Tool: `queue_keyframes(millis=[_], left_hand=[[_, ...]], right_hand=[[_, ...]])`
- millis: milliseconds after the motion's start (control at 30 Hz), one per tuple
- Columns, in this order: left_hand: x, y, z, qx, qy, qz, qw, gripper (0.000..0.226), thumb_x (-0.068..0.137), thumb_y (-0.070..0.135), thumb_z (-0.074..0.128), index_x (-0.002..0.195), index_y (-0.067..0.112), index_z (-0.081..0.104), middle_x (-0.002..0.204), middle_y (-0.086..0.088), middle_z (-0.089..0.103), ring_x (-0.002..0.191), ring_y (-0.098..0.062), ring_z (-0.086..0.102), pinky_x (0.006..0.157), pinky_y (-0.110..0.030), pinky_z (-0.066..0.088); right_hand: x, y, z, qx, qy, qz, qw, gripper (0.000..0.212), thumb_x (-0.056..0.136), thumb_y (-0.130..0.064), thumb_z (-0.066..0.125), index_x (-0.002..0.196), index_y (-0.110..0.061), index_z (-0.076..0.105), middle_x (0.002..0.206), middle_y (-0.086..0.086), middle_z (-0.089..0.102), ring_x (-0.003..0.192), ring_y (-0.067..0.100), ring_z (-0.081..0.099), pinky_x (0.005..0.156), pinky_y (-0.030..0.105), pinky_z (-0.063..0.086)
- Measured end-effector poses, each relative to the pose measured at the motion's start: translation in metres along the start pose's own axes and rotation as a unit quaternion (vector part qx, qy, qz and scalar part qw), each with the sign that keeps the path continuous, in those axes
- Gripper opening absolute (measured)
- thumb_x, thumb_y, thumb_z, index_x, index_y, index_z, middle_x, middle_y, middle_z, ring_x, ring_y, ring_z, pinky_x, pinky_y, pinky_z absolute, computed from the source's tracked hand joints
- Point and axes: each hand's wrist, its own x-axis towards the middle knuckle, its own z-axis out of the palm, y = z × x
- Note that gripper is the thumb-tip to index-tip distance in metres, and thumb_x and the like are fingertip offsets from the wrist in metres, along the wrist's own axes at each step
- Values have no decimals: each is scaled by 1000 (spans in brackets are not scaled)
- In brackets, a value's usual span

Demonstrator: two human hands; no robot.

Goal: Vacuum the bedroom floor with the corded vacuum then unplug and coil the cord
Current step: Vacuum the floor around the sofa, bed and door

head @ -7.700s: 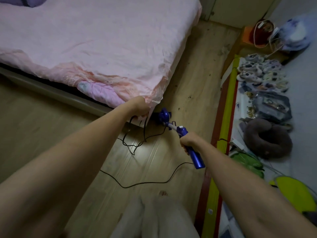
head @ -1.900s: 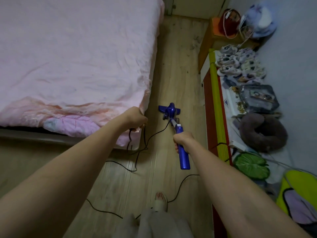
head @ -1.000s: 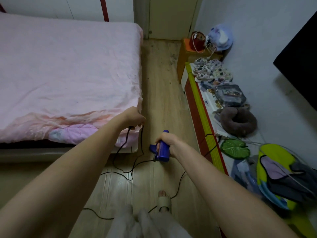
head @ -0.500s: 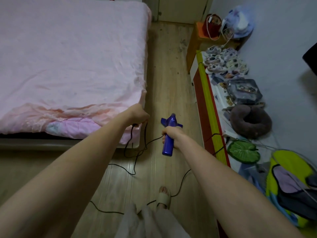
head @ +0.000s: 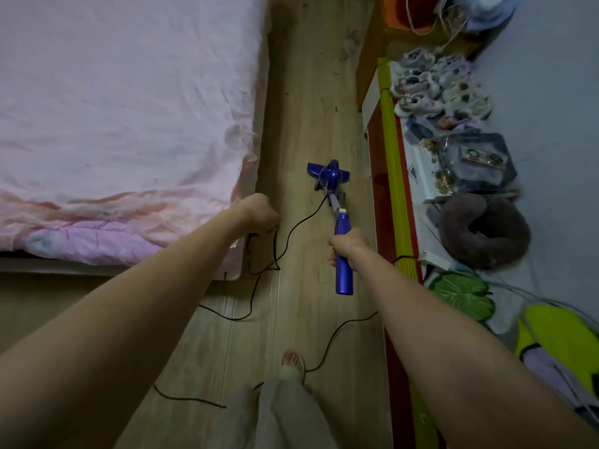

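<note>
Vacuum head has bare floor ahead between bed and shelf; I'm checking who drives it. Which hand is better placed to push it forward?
Right. The right hand grips the vacuum's blue handle. The left hand holds the black cord up by the bed.

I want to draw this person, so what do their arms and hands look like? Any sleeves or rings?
Both arms are bare all the way up the picture, with no sleeves in view. The left hand and the right hand show no gloves, and I see no watch or bracelet at either wrist. Rings cannot be told, since the fingers are mostly hidden.
</note>
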Motion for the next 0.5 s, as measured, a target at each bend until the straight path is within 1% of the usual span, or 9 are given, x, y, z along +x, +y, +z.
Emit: queue_keyframes(millis=[67, 200, 367, 500], left_hand=[[15, 7, 5, 2, -5, -4, 1000, 27, 92, 9, 55, 66, 5, 57, 62, -7, 52, 50, -17, 45, 50, -24, 38], [39, 18, 12, -1, -16, -14, 1000, 30, 94, 11, 54, 64, 6, 56, 61, -5, 51, 50, -16, 45, 50, -23, 38], [53, 21, 15, -4, -19, -22, 1000, 29, 93, 10, 54, 65, 7, 56, 62, -6, 51, 52, -17, 45, 53, -24, 38], [52, 17, 19, 1, -17, -36, 999, 29, 93, 8, 53, 64, 5, 56, 61, -8, 50, 49, -19, 43, 50, -24, 36]], right_hand=[[21, -3, 1, -13, 24, 4, 1000, 34, 89, -2, 59, 120, -6, 46, 102, 20, 65, 56, 21, 58, 47, 29, 49], [59, -19, -4, -29, 49, -1, 998, 38, 88, -6, 63, 123, -6, 47, 104, 20, 66, 54, 22, 60, 43, 28, 47], [86, -29, -13, -63, 51, -12, 997, 41, 89, -6, 61, 126, -4, 44, 107, 21, 66, 57, 22, 59, 46, 29, 48], [91, -15, -19, -79, 37, -9, 996, 40, 89, -5, 60, 126, -4, 44, 109, 23, 65, 56, 22, 58, 46, 30, 47]])
